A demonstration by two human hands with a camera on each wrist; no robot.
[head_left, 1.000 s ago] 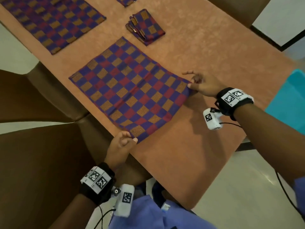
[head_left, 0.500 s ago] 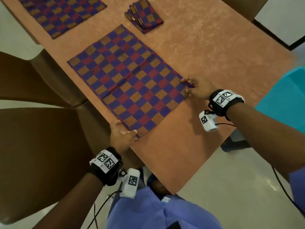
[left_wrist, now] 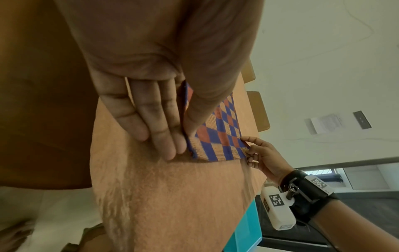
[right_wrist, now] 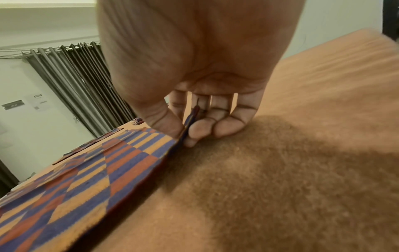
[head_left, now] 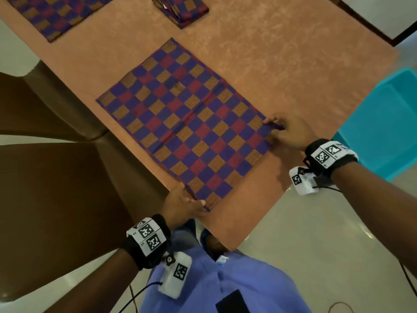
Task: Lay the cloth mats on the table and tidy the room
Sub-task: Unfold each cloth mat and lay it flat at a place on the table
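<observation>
The checked mat (head_left: 187, 123) is lying spread flat on the desk (head_left: 282, 64). The left hand (head_left: 180, 205) is pinching its near corner, while the right hand (head_left: 291, 132) is pinching the adjacent corner.

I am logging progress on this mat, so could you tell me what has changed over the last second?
The mat has been drawn toward the table's near end. The right hand, earlier at its corner with fingers spread, now pinches that corner. The left hand still pinches the near corner. The folded stack and the other laid mat stay put.
</observation>
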